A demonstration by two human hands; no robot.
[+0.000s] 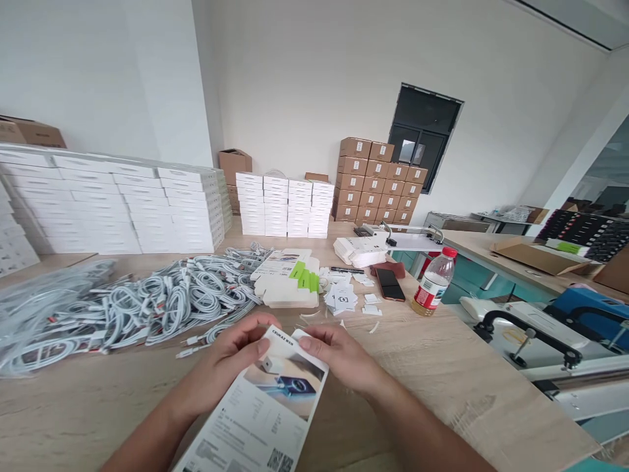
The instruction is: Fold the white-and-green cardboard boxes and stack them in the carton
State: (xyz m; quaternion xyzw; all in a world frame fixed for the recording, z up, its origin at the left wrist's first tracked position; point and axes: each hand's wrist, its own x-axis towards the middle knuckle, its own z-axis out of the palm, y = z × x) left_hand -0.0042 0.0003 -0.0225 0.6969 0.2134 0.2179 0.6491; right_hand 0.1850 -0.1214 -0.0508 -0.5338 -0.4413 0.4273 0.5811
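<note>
A white printed carton (255, 413) is held between both hands near the table's front edge, its printed face with a charger picture turned up. My left hand (240, 351) grips its upper left edge, thumb on top and fingers curled. Around the upper right corner my right hand (339, 354) is closed, its thumb pressing by a small white flap at the end. Just beyond lie flattened white cartons (285, 292) with green parts. Coiled white cables (196, 292) are heaped to the left of them. Small white cards (341, 297) are spread out past my right hand.
White boxes stand in a long stack (122, 203) and a smaller stack (285, 206) at the back. Brown cartons (366, 183) rise behind. A red-capped bottle (435, 282) and a phone (390, 284) are on the right. Sealing machines (531, 341) stand beyond the table's right edge.
</note>
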